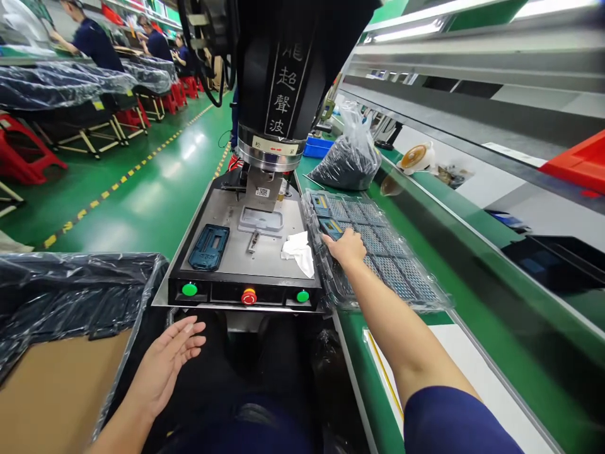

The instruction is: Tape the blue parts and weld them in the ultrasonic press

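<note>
My right hand (348, 247) reaches over a clear plastic tray (439, 301) on the right, thumb and fingers closed on a dark blue plastic housing (331, 228) with a yellow-edged window. Part of that housing is hidden under the hand. A similar housing (320, 203) lies just beyond it in the tray. My left hand (165, 366) hovers near the machine's front edge, palm inward, fingers loosely extended with nothing in them. On the metal plate (231, 258) of the ultrasonic welding machine (283, 82) rests a dark blue plastic cover (209, 247), left of the pale fixture (261, 219).
Two green buttons (190, 289) and a red stop button (249, 296) line the machine's front. A white cloth (299, 253) lies on the plate. At lower left is a plastic-lined box (158, 268). Behind the tray stands a bag of dark parts (347, 157). Several people work at far left.
</note>
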{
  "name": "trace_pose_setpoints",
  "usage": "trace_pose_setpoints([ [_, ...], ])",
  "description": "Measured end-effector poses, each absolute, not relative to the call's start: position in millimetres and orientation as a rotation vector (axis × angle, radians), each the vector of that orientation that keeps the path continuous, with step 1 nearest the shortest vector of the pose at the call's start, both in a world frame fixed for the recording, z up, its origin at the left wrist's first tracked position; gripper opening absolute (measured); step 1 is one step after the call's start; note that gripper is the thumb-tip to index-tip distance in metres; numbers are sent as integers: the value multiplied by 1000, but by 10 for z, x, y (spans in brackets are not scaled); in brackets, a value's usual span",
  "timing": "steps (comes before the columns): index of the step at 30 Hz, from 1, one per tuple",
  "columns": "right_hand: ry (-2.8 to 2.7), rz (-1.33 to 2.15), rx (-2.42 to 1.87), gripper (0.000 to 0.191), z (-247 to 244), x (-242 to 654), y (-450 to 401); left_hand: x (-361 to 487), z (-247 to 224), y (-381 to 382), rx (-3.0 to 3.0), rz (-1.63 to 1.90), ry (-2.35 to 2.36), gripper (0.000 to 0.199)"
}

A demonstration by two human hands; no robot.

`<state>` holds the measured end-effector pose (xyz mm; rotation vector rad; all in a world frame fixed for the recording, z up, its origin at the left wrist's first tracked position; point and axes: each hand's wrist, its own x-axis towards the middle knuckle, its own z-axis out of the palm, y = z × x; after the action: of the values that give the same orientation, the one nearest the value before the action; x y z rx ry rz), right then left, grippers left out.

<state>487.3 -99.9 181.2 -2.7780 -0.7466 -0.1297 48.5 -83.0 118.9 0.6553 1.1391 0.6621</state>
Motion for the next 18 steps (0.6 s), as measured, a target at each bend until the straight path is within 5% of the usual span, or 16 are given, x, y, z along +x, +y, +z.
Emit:
trace_pose_setpoints([
  [4,-868,-131,-2759,80,1779,4893,-1022,525,1224,-804,741,683,1148,52],
  [13,-1273,-446,-2345,39,1713,4827,-1603,762,1432,-188,1893,951,1325,39],
  [18,-1162,-327,-2460,34,1879,4777,-2293,1094,1581,289,2394,708,1435,66],
])
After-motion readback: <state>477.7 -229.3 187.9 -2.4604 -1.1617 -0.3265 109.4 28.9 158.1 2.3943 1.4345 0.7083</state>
